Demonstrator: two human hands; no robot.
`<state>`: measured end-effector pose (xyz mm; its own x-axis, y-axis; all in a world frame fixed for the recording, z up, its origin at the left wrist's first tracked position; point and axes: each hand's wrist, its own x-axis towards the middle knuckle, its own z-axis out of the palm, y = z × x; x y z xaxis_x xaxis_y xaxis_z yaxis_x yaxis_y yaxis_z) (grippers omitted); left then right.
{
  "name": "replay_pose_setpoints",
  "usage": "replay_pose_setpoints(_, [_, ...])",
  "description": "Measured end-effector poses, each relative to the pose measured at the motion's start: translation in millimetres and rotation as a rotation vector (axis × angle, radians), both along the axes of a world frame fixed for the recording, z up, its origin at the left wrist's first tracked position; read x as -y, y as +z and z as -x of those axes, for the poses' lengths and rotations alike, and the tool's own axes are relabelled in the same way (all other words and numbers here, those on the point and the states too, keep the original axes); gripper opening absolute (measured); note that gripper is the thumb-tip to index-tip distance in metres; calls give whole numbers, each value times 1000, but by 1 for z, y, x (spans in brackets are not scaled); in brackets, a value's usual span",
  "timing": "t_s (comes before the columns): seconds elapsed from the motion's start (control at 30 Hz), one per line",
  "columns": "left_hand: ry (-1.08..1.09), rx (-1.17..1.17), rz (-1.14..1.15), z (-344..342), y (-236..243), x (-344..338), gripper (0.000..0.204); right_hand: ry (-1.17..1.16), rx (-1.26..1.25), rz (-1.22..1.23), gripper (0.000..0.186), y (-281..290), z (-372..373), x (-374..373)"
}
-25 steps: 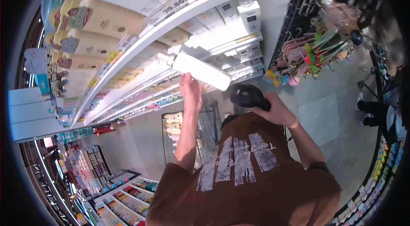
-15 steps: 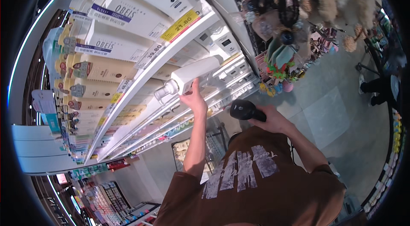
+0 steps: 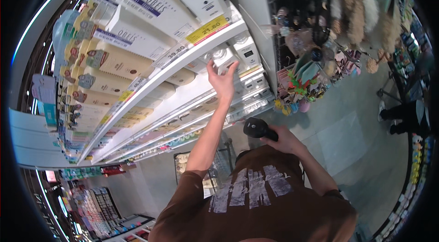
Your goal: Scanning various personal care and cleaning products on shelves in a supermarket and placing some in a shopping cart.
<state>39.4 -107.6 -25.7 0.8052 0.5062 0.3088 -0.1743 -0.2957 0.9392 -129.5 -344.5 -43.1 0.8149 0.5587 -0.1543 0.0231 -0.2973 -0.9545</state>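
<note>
My left hand [image 3: 221, 82] reaches up to the shelf, thumb and fingers spread in a wide curve. At their tips stands a white bottle [image 3: 225, 58] with a clear cap, upright on the shelf below the upper row; whether the fingertips touch it I cannot tell. A white bottle with a black label [image 3: 248, 53] is just to its right. Lower right, my right hand [image 3: 289, 140] is closed round the handle of a black handheld barcode scanner [image 3: 257, 128], its head pointing left toward the shelves.
White boxes [image 3: 171, 6] and cream bottles [image 3: 121, 61] line the upper shelf behind a price-label edge [image 3: 201, 36]. Hair accessories [image 3: 304, 77] hang on the right. A wire cart [image 3: 219, 157] holding goods is below my left forearm. Another person's legs [image 3: 402, 116] are at far right.
My left hand has moved right and up, setting the white bottle from a tilted hold to upright on the shelf; its fingers have spread. The scanner stays in my right hand, shifted slightly.
</note>
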Motion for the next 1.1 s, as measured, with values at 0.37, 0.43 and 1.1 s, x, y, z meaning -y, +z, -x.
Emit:
replay_pose_setpoints(0.37, [-110, -252, -31, 4, -11, -14, 70, 74, 19, 16, 38, -13, -8, -18])
replay_pose_setpoints(0.43, [-79, -233, -37, 4, -15, -12, 65, 102, 44, 43, 38, -9, -9, -20])
replay_pose_setpoints(1.1, [232, -284, 536, 286, -154, -127, 17, 292, 39, 228, 41, -21, 16, -112])
